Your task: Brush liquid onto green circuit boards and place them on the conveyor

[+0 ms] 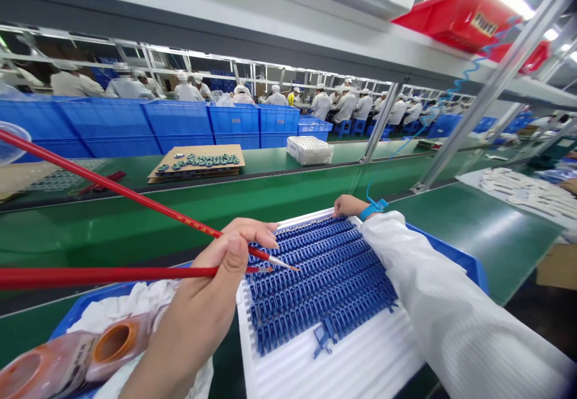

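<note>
My left hand [220, 261] grips two red-handled brushes. The long brush [112, 185] points its fine tip over the rows of blue plastic parts [320, 267], and the other brush [112, 277] lies nearly level, its end near them. The parts stand in tight rows on a ribbed white tray [360, 357]. One loose blue piece [324, 336] lies at their near edge. My right hand [347, 205] rests on the tray's far edge, holding nothing. Its white sleeve [442, 291] covers the parts' right side, and a blue wrist strap [373, 209] circles the wrist.
Left of the tray, a blue bin [76, 318] holds white cloth and orange-capped bottles [112, 342]. Beyond runs a green belt [288, 182] carrying a cardboard sheet [196, 164] of dark round parts. Blue crates [178, 119] and seated co-workers [345, 106] lie further back.
</note>
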